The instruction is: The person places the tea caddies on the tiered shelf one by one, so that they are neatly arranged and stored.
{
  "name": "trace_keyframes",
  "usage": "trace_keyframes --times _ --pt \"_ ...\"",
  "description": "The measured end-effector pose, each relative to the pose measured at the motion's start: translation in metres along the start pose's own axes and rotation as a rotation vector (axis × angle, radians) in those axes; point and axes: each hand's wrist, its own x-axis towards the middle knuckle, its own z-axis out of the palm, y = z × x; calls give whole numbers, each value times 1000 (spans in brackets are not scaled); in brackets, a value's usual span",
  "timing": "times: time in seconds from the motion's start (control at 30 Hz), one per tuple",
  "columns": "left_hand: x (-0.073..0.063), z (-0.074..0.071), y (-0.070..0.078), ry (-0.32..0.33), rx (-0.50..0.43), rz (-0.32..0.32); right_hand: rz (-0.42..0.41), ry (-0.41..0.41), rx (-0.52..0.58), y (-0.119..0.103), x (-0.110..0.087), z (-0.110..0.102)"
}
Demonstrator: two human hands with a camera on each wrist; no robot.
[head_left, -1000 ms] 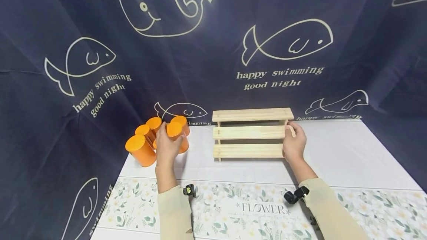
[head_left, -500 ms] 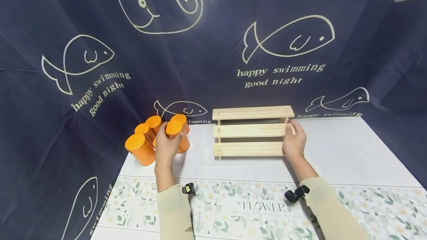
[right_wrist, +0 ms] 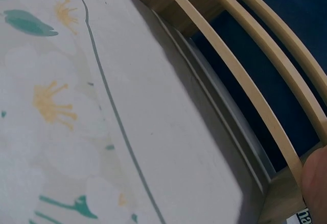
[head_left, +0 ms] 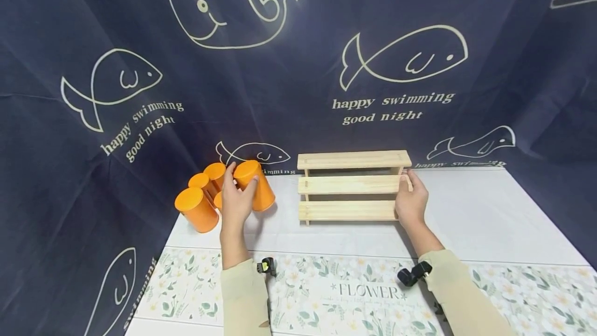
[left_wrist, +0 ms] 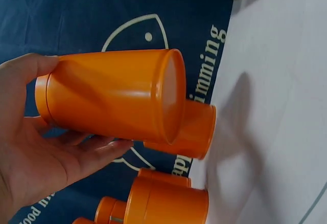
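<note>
My left hand (head_left: 237, 201) grips an orange cup (head_left: 261, 188) between thumb and fingers, near its narrow end. In the left wrist view that cup (left_wrist: 110, 93) is lifted off the white surface, its wide rim pointing down toward it. The head view shows it leaning, with the narrow closed end up. To the right, my right hand (head_left: 412, 198) holds the right end of a three-tier wooden rack (head_left: 352, 185), its thumb by the middle board. Only a bit of that hand (right_wrist: 314, 175) shows in the right wrist view, against the rack's end.
Several more orange cups stand left of my left hand, the nearest a large cup (head_left: 198, 211). Another cup (left_wrist: 196, 129) stands behind the held one. A dark blue curtain (head_left: 298, 77) with fish drawings hangs behind the white tabletop (head_left: 485, 211), which has a floral strip (head_left: 354, 279).
My left hand has raised the cup and tilted it, its lower end swinging right, so it now covers the cup behind it in the head view. The right hand stays on the rack.
</note>
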Motion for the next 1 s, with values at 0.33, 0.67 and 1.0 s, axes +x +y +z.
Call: trace_keyframes --times 0.33,0.67,1.0 --pt "-6 19 15 7 -132 71 -15 5 -8 1 0 0" --pt "-14 32 29 51 -213 52 -40 26 -19 -1 -1 -5" --pt "-15 39 37 92 -340 94 -51 37 -3 0 -2 -1"
